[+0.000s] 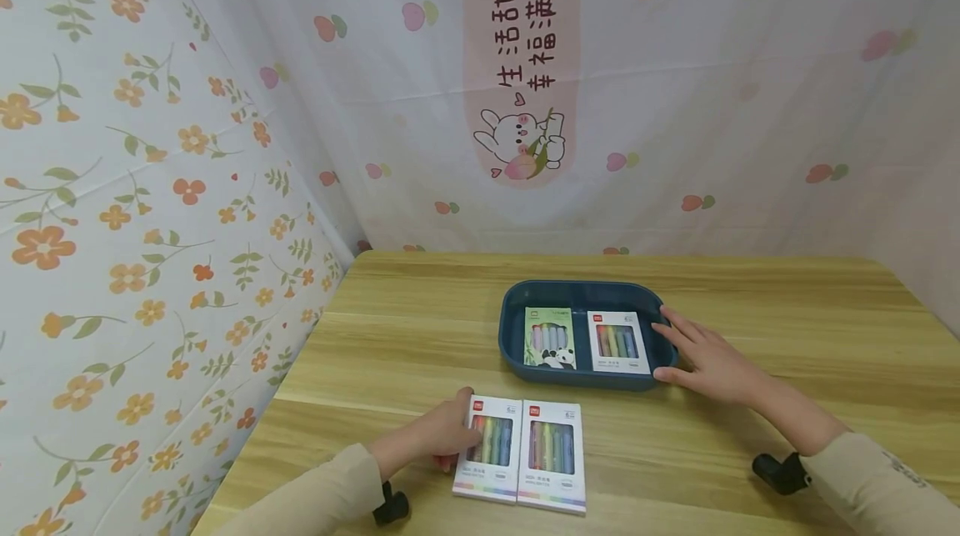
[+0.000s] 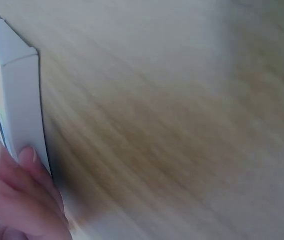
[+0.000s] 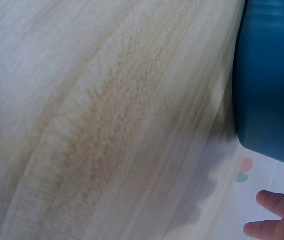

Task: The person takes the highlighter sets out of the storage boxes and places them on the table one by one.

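Observation:
My left hand (image 1: 448, 428) grips the left edge of a white box of coloured pens (image 1: 491, 461), its thumb over the front window. Fingertips also show against the side of this box (image 2: 24, 95) in the left wrist view. A matching white pen box (image 1: 551, 482) lies right beside it on the table. Farther back stands a dark blue divided tray (image 1: 581, 290). My right hand (image 1: 705, 357) is at the tray's right end, fingers spread and touching the rim; the tray's outer wall (image 3: 272, 80) fills the right wrist view's upper right.
Inside the tray, a green panda-print pen box (image 1: 549, 336) leans in the left compartment and another white pen box (image 1: 618, 343) in the right one. The wooden table (image 1: 405, 319) meets a printed cloth (image 1: 405, 102) at the back and a flowered cloth (image 1: 150, 227) at left.

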Available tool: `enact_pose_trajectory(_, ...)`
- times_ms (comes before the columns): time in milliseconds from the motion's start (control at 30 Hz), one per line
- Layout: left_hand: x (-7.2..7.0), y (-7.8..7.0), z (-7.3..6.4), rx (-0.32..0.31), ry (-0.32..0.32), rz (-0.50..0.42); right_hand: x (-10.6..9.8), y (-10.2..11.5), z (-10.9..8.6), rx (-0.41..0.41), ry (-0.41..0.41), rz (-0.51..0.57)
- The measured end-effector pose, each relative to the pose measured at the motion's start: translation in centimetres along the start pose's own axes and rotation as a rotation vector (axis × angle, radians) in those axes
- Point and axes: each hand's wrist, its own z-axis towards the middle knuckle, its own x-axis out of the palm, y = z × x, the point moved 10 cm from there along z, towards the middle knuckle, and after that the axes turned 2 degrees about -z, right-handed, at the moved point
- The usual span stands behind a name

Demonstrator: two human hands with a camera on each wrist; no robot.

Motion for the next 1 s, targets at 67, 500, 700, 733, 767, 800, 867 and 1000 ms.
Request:
enact_pose_trajectory(67,0.0,0.0,0.0,-0.008,-0.002,-0.009,-0.1,0.1,0.0,-0.002,-0.005,0.001)
enact_pose_trajectory(500,0.3,-0.2,-0.3,-0.022,0.033,-0.033,0.1,-0.1,0.0,0.008,0.016,-0.002)
enact_pose_trajectory(700,-1.2,-1.0,-0.1,0.018,0.027,-0.004,0.0,0.0,0.0,0.007,0.008,0.009)
enact_pose_trajectory(733,-1.7,-1.2,0.0,0.022,0.023,-0.001,0.0,0.0,0.0,0.006,0.004,0.010)
enact_pose_trajectory(767,-2.1,-1.3,0.1,0.026,0.018,-0.002,0.0,-0.1,-0.1,0.007,0.004,0.009)
enact_pose_trajectory(800,-2.6,-1.5,0.2,0.029,0.007,0.003,0.0,-0.1,-0.1,0.008,0.005,0.010)
enact_pose_trajectory(867,-3.7,-1.7,0.5,0.021,-0.017,0.023,0.0,-0.1,0.0,0.009,0.011,0.009)
enact_pose_trajectory(1000,-5.4,-2.5,1.1,0.046,-0.040,0.013,0.1,-0.2,0.0,0.019,0.029,0.007)
